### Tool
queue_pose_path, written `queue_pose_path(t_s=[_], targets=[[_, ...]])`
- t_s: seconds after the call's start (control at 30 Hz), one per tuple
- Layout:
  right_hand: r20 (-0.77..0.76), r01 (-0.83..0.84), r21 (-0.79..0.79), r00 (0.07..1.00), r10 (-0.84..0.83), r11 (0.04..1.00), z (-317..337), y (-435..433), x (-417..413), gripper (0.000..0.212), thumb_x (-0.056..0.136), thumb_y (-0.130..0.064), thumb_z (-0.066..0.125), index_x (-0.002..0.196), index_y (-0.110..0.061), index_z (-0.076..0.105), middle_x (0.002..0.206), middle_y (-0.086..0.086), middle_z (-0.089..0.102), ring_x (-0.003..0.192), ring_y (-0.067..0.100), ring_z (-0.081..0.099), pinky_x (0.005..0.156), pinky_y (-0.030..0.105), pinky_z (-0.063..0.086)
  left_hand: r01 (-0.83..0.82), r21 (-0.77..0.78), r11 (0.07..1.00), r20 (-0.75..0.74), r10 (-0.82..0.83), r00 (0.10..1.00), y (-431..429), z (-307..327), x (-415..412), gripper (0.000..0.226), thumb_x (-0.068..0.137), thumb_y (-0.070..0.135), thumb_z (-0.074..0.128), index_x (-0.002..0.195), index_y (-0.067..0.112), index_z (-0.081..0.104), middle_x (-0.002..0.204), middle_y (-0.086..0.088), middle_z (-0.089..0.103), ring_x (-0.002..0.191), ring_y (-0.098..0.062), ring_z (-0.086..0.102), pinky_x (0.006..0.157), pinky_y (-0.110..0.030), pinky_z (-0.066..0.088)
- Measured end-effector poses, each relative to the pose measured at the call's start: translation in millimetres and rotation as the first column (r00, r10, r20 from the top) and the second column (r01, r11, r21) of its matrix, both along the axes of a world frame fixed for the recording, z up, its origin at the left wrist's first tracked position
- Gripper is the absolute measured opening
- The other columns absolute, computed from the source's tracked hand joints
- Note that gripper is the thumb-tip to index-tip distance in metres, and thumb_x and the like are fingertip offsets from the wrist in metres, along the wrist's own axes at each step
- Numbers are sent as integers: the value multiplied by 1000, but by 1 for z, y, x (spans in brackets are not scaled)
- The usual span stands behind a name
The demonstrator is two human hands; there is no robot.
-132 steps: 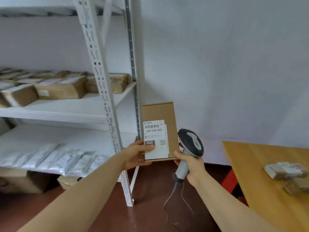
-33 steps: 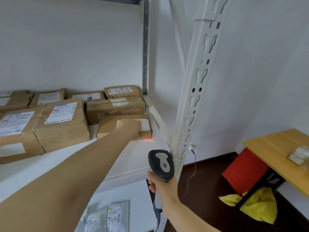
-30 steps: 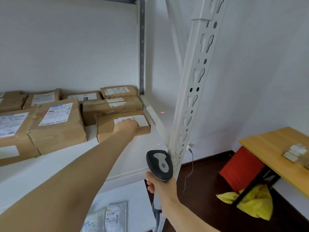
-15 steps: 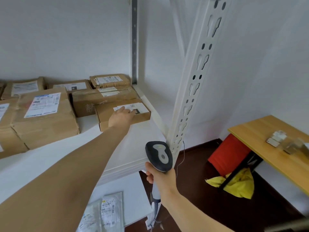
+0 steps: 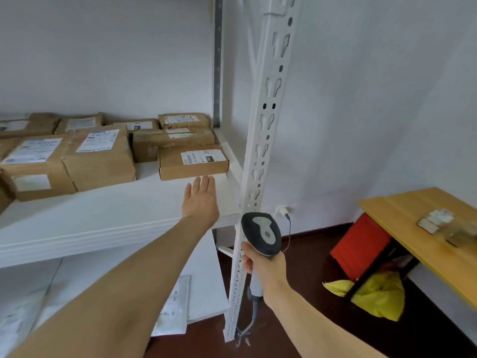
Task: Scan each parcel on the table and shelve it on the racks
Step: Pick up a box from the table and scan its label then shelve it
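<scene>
The left hand [image 5: 200,200] is hovering open in mid-frame, fingers straight, holding nothing, just short of the parcel [image 5: 193,161]. The right hand [image 5: 265,267] is gripping the grey-and-black scanner [image 5: 262,235] by its handle, lower centre. The parcel is lying flat at the right end of the white shelf [image 5: 103,218], a plain brown carton showing a white barcode label on top, touching a larger box [image 5: 170,144] behind. More labelled brown boxes [image 5: 98,156] are filling the shelf leftward. White mailers [image 5: 173,306] are lying on the lower shelf. At the right edge, a wooden bench [image 5: 402,215] is carrying small parcels [image 5: 436,220].
</scene>
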State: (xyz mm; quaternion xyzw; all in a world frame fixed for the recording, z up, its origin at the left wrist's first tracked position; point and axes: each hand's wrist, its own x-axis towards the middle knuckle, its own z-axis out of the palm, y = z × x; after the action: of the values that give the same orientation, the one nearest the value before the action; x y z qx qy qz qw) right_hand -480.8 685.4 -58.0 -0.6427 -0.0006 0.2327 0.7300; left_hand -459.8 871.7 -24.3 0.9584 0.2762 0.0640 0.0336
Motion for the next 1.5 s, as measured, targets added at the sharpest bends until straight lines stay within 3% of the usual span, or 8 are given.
queue_pose_path(t_s=[0.2, 0.3, 0.5, 0.73, 1.07, 1.27, 1.5], targets=[[-80, 149, 30, 986, -146, 988, -6, -118, 12, 12, 83, -3, 73, 74, -1, 65, 55, 7, 60, 47, 15, 50, 47, 24, 43, -181, -124, 976, 64, 190, 980, -112, -10, -15, 70, 97, 15, 40, 152, 3, -1, 159, -17, 4, 148, -32, 1, 120, -39, 3], [-101, 248, 23, 964, -244, 969, -8, -182, 22, 15, 83, -5, 73, 71, -3, 63, 55, 7, 60, 47, 16, 51, 49, 26, 44, -156, -133, 979, 88, 169, 982, -178, -18, -10, 70, 95, 17, 44, 151, 2, 5, 156, -20, 11, 146, -35, 7, 120, -40, 8], [-113, 479, 54, 875, -471, 876, -9, -312, 45, 17, 84, -5, 71, 71, -4, 61, 57, 8, 58, 42, 14, 50, 48, 26, 43, 116, -99, 988, 7, -116, 993, -305, -30, 35, 70, 93, 23, 48, 151, 4, 12, 154, -21, 18, 143, -36, 15, 118, -41, 15], [-179, 698, 82, 712, -679, 711, -16, -447, 66, 15, 86, -6, 70, 74, -4, 61, 59, 7, 57, 48, 14, 51, 47, 24, 43, 487, -50, 872, -18, -488, 873, -452, -28, 111, 63, 93, 24, 49, 147, 5, 23, 148, -19, 30, 137, -34, 26, 112, -39, 23], [-194, 799, 28, 595, -780, 601, -36, -574, 171, 15, 86, -2, 69, 72, -2, 61, 59, 11, 58, 50, 20, 52, 50, 31, 43, 655, -169, 737, -83, -672, 735, -604, -65, 256, 48, 93, 24, 48, 137, 7, 37, 138, -15, 42, 128, -33, 39, 102, -38, 35], [-215, 789, -21, 596, -774, 614, -41, -639, 247, 9, 87, -2, 67, 81, 0, 61, 62, 10, 60, 50, 20, 53, 48, 29, 43, 619, -253, 744, -178, -664, 726, -666, -79, 350, 50, 96, 24, 44, 142, 7, 33, 141, -15, 38, 131, -33, 35, 103, -40, 35], [-297, 765, -65, 599, -744, 641, -55, -693, 315, 13, 86, -1, 67, 74, -2, 61, 60, 11, 60, 54, 22, 53, 53, 32, 44, 603, -290, 743, -236, -666, 707, -719, -93, 414, 51, 97, 21, 42, 144, 7, 30, 144, -17, 34, 133, -32, 33, 103, -39, 37]])
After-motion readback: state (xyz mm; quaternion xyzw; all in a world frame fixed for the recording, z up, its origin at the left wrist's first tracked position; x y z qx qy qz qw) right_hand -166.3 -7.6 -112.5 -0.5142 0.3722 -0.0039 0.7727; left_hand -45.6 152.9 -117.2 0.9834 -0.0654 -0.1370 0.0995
